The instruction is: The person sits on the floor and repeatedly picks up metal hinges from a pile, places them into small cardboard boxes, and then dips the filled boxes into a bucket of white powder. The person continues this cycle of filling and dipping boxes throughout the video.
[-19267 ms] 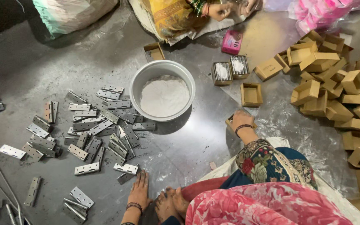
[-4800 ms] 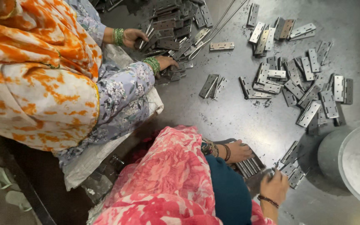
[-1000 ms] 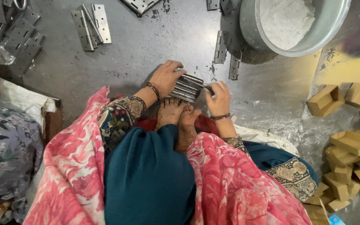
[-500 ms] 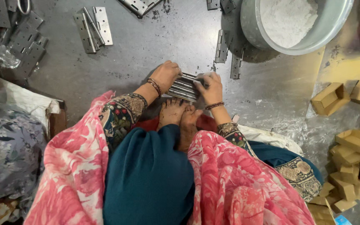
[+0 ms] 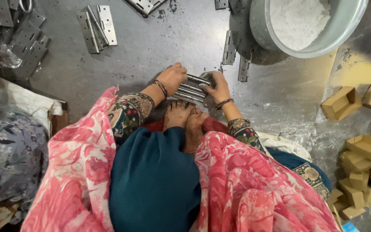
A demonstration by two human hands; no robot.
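hands: left hand (image 5: 173,77) and right hand (image 5: 217,86) clamp hinge stack (image 5: 190,89) from both ends
stack: touching floor (image 5: 159,56), just above feet (image 5: 185,118)
nearby: powder bowl (image 5: 305,25)

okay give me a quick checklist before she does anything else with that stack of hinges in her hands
1. Both hands on the stack of hinges: ok, left hand and right hand press its two ends.
2. Stack squared up: ok, hinges lie side by side.
3. Feet out from under the stack: not ok, toes sit right below it.
4. Bowl of white powder upright: ok.
5. Open cardboard boxes nearby: ok, on her right.
6. Hinge count: cannot tell.
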